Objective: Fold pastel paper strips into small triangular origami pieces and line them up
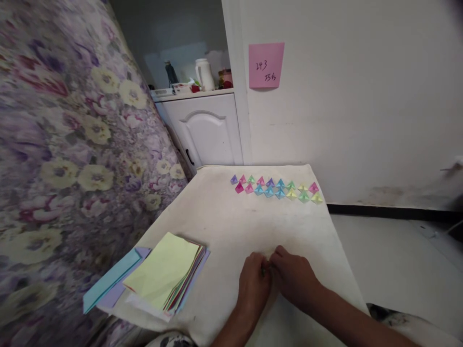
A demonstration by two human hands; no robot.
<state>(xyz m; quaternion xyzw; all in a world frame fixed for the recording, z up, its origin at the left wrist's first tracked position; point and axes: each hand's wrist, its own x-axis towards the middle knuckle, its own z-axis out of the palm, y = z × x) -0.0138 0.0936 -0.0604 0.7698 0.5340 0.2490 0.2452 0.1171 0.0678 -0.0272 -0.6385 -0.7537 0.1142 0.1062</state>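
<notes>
My left hand [253,278] and my right hand [293,275] meet over the near part of the table, fingertips pressed together. Both are closed around a small green piece of paper [264,271], of which only a sliver shows between the fingers; its shape is hidden. Farther back on the cloth, two rows of small folded paper pieces [269,191] in pink, purple, blue, green and yellow stand side by side. To the left of my hands lies a stack of coloured paper sheets [166,270], pale yellow on top.
A folded blue paper strip [112,279] lies beside the stack at the table's left edge. A cream cloth covers the table [217,217]. Floral curtain [90,144] hangs at left. Behind stand a white cabinet [211,130] and a wall with a pink note [266,65].
</notes>
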